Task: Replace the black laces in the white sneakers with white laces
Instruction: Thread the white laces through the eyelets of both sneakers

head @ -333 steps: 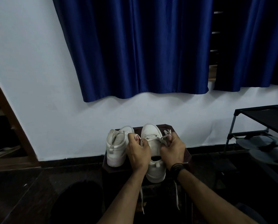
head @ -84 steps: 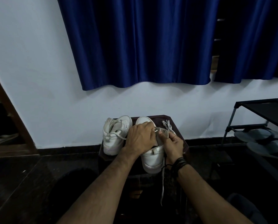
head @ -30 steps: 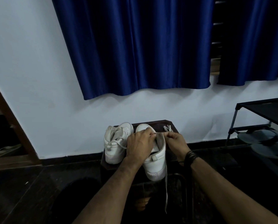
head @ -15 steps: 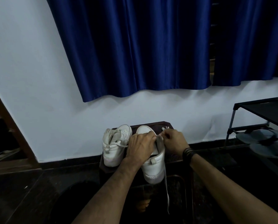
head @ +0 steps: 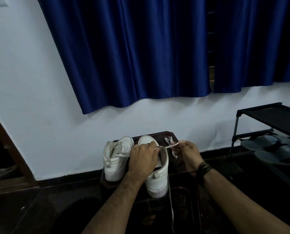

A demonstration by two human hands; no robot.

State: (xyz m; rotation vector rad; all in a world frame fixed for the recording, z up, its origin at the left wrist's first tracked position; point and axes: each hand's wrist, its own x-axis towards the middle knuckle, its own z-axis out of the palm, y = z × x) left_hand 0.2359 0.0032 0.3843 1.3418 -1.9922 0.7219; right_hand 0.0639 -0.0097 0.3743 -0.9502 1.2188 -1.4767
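Observation:
Two white sneakers stand on a small dark stool (head: pixel 172 135), heels toward me. The left sneaker (head: pixel 116 157) carries a white lace. My left hand (head: pixel 143 157) lies over the top of the right sneaker (head: pixel 158 179) and grips it at the lacing. My right hand (head: pixel 185 152) pinches a white lace (head: pixel 169 146) that runs taut from the shoe's upper eyelets to my fingers. Another stretch of white lace hangs down past the heel (head: pixel 171 210). No black lace is visible.
Loose white lace ends (head: pixel 169 140) lie on the stool's right part. A black shoe rack (head: pixel 265 119) with dark sandals (head: pixel 275 149) stands at the right. A white wall and blue curtain (head: pixel 141 56) are behind; the floor is dark.
My right hand has moved right and away from the shoe, drawing the white lace out taut. My left hand stays on the right sneaker.

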